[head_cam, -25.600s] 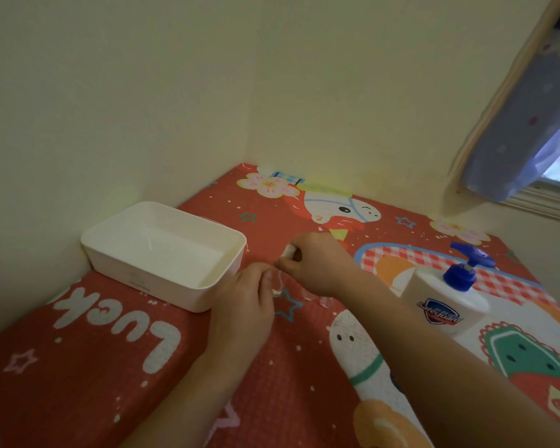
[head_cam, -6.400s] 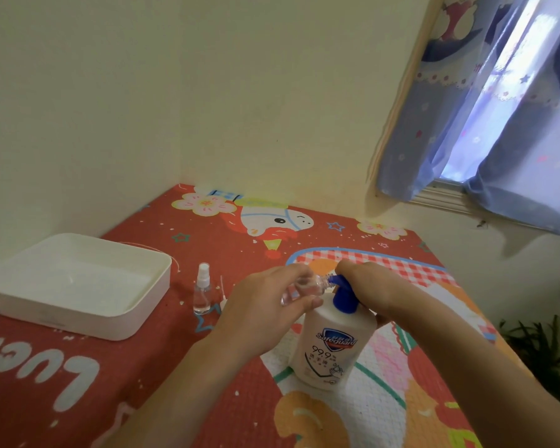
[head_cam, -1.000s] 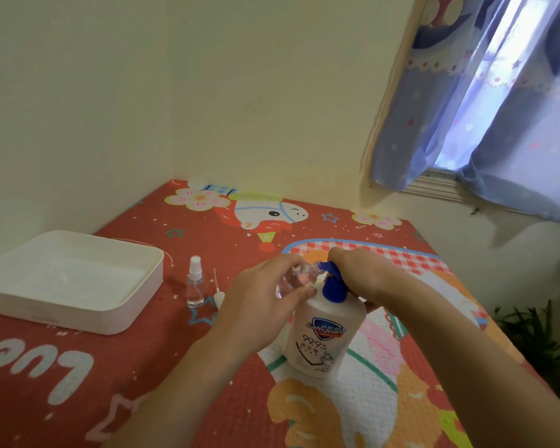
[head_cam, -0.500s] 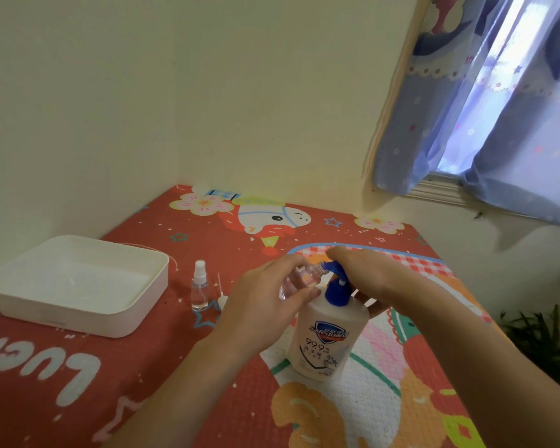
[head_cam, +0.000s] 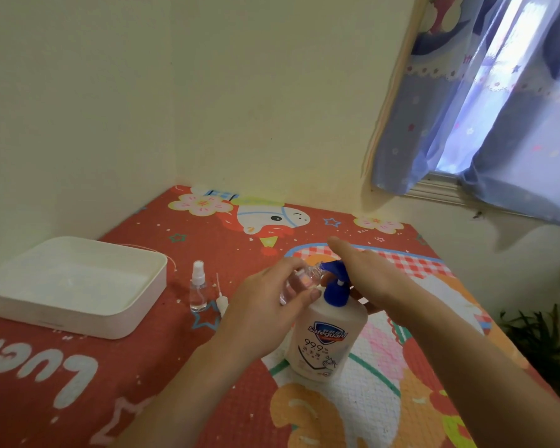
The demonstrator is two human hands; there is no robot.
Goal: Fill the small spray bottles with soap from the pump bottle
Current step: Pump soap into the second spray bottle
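Our left hand [head_cam: 265,305] pinches a small clear bottle [head_cam: 296,281] tilted so its mouth meets the pump bottle [head_cam: 328,337] spout; right hand [head_cam: 366,273] lies flat on the pump head [head_cam: 335,270], fingers straight, to dispense

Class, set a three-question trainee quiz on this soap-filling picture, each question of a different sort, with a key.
1. True or false: the white rectangular plastic tray holds a bottle.
2. Which hand rests flat on the blue pump head of the white soap pump bottle?
3. The left hand grips: A) small clear spray bottle, B) loose white sprayer cap.

Key: 1 false; 2 the right hand; 3 A.
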